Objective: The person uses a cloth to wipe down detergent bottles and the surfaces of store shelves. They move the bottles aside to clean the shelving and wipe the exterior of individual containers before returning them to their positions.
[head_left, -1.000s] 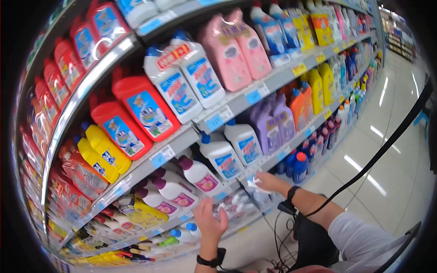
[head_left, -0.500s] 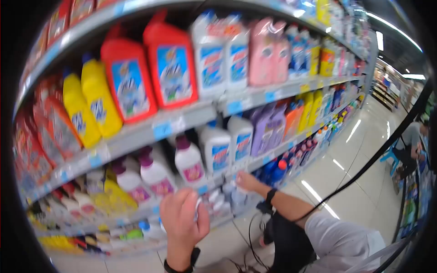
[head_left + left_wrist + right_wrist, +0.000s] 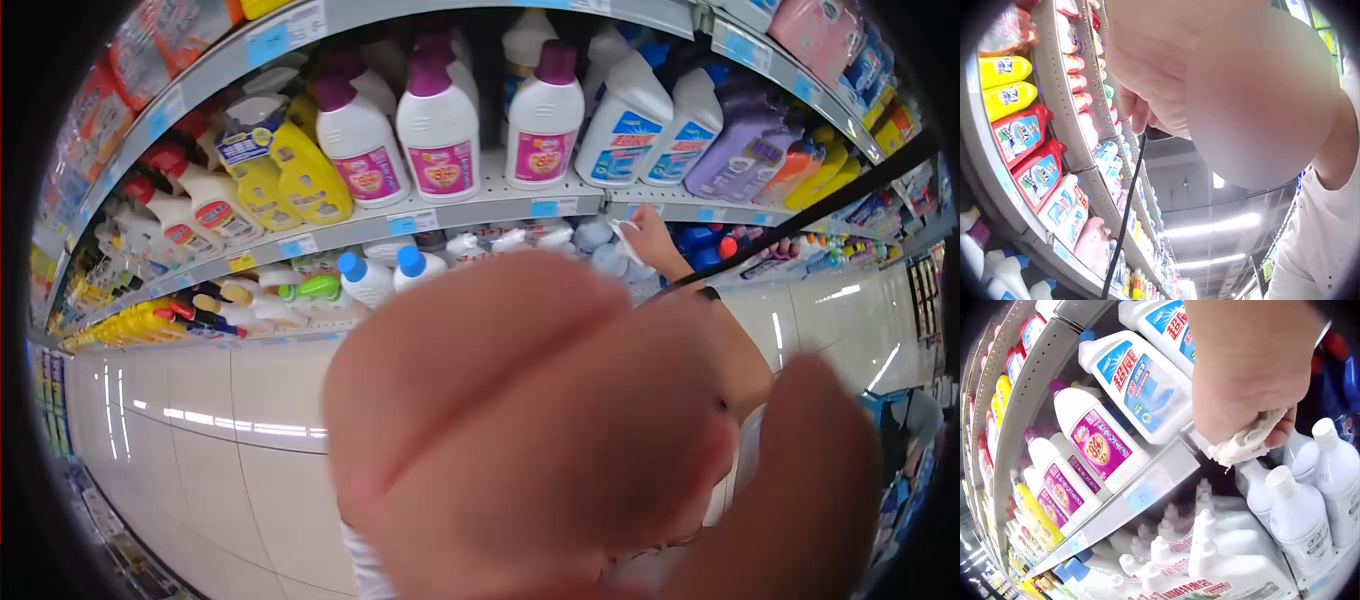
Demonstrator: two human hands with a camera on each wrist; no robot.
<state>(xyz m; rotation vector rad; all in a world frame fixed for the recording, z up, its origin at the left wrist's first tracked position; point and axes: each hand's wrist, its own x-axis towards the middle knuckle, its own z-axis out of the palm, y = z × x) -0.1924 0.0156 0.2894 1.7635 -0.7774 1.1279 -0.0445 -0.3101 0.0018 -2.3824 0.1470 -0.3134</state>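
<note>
Rising since half a second ago, the person's left hand (image 3: 530, 400) is now filling the middle of the head view, while the gaze is tipping down. Its fingers are blurring this close, so I cannot tell whether they are gripping anything. Lower down, the right hand (image 3: 1250, 387) is pinching a crumpled white cloth (image 3: 1254, 437), which is hanging just over the white bottles (image 3: 1300, 519) and beside a shelf rail (image 3: 1175, 472).

I am mostly worrying about those bottles: they are standing close together, and with the raised hand blocking part of the view, a blind sweep could be knocking one into its neighbours. The cloth's loose edge could also be snagging on a cap and dragging it along. Meanwhile a black cord (image 3: 1127, 212) is trailing near the left hand, and a quick drop of that arm could be tugging it
</note>
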